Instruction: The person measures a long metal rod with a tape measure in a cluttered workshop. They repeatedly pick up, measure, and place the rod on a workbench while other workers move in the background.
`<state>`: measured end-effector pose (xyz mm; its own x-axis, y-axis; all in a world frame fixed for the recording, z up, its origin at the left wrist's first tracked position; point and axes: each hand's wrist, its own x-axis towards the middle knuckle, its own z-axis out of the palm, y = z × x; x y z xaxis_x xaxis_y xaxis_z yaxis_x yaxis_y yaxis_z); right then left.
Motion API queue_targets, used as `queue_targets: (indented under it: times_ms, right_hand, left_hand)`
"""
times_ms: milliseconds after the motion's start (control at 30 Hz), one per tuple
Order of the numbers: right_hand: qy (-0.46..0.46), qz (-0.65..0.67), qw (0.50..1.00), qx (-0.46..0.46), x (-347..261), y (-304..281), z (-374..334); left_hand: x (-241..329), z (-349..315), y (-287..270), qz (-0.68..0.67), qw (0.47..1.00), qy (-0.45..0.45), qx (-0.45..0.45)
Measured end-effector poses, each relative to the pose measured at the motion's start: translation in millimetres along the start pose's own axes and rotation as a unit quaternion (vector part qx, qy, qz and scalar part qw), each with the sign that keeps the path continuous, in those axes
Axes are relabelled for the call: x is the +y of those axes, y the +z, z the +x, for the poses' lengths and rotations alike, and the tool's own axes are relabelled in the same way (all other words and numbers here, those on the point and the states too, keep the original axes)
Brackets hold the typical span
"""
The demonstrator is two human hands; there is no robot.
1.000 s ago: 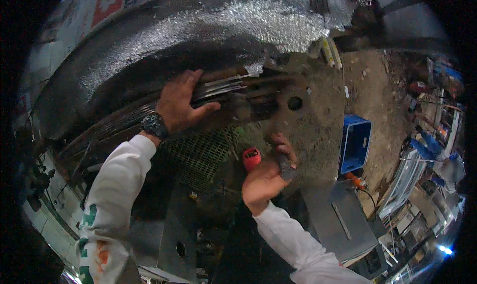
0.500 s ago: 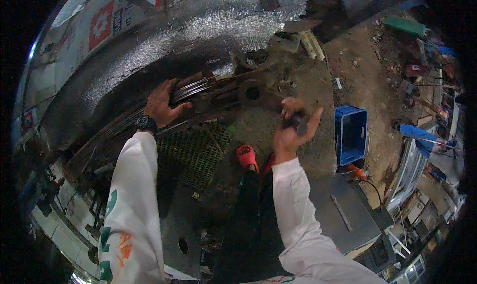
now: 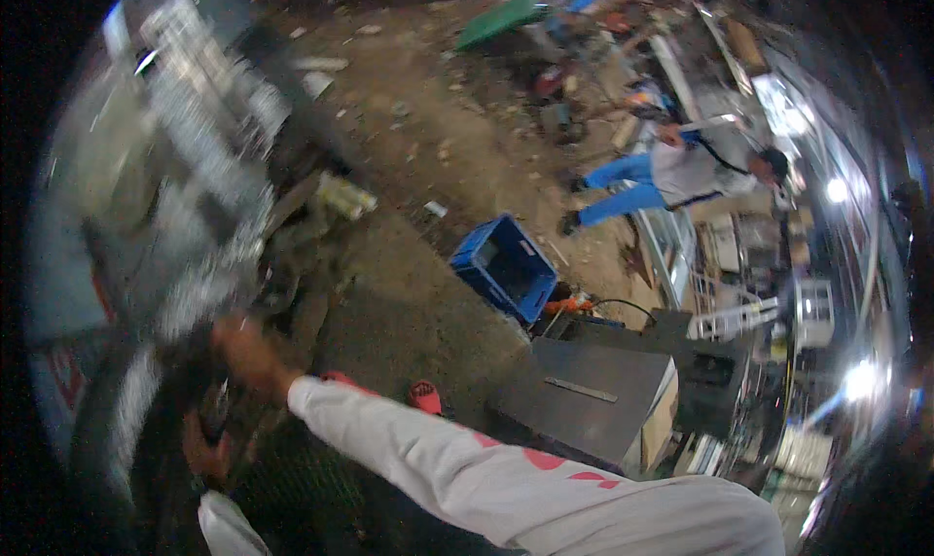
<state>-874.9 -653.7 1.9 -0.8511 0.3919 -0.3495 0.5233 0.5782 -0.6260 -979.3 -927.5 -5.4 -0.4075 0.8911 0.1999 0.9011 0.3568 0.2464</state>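
My right hand [image 3: 250,354] is smeared by motion at the lower left. It is near the dark metal parts beside a shiny silver foil-like sheet [image 3: 185,318]. Whether it holds anything cannot be made out. Just below it, my left hand [image 3: 204,447] shows dimly in shadow, close to the same dark parts, its fingers too dark to read. A white sleeve covers my right forearm, which crosses the lower middle; only a bit of the left sleeve shows. A dark green grate [image 3: 302,488] lies under the right forearm.
A blue plastic crate [image 3: 477,250] stands on the floor, with an orange object [image 3: 569,304] beside it. Nearer is a grey-topped metal box [image 3: 564,361] bearing a flat metal strip [image 3: 581,391]. Another person [image 3: 681,172] in blue trousers stands at right. Red shoes [image 3: 424,396] show on my feet.
The view has swung to the right, bringing the other person and more of the workshop in. Both hands now appear at the lower left, close together; earlier the right held a dark round object.
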Motion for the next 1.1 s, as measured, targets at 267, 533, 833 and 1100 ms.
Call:
queue_targets:
  times_ms: [267,533,833,1100]
  right_hand:
    - [-0.079,0.227,0.970,0.035,0,1,-31]
    - [-0.032,0.306,0.938,0.161,7,-82,-104]
    - [0.456,0.204,0.866,-0.020,174,-92,-313]
    - [0.508,0.216,0.828,-0.100,204,-100,-398]
  left_hand:
    - [-69,-49,53,-0.157,0.947,-0.234,-0.154]
    - [42,55,-54,-0.008,0.947,-0.167,-0.275]
    - [154,146,-134,-0.102,0.896,-0.189,-0.389]
    - [195,178,-113,-0.075,0.889,-0.196,-0.406]
